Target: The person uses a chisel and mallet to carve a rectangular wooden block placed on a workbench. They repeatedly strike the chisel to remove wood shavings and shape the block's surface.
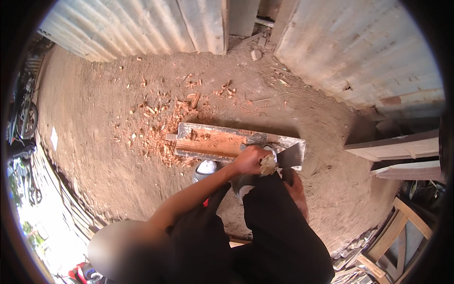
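Observation:
A hollowed wooden block [208, 154] lies on the ground before me, its trough orange-brown inside and its outer faces weathered grey. My left hand [250, 160] is closed over the block's near right part, at a wooden handle end [268, 165] with a frayed top; the tool's lower part is hidden, so I cannot make out its kind. Close beside it, my right hand [296, 189] is partly hidden by my knee. Its fingers wrap a dark handle below a broad grey metal blade [290, 156], which stands over the block's right end.
Orange wood chips [165, 128] are scattered on the dirt floor left of and beyond the block. A shoe [205, 171] stands at its near edge. Corrugated metal sheets [359, 52] rise at the back. Wooden panels [397, 149] and a wooden frame [395, 236] stand at right; motorcycles [26, 118] at left.

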Demonstrator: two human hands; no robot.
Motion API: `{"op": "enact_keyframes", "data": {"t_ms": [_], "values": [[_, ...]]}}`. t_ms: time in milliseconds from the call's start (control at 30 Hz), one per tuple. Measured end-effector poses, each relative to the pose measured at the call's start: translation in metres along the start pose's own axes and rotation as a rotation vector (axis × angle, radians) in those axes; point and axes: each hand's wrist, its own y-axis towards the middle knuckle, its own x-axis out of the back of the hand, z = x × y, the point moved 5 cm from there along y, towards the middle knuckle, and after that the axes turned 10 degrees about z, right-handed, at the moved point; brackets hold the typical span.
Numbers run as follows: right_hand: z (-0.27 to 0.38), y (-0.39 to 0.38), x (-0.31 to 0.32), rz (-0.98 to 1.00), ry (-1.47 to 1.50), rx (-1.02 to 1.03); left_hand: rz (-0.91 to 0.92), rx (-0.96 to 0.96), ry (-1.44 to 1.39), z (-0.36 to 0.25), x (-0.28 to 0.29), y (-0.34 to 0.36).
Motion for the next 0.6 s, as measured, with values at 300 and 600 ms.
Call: {"op": "enact_keyframes", "data": {"t_ms": [300,600], "values": [[0.036,-0.017,0.009,0.203,0.451,-0.265,-0.096,-0.037,0.036,0.022,0.003,-0.005],[0.021,-0.016,-0.016,0.034,0.282,-0.306,-0.204,-0.160,0.024,0.011,0.030,-0.001]]}}
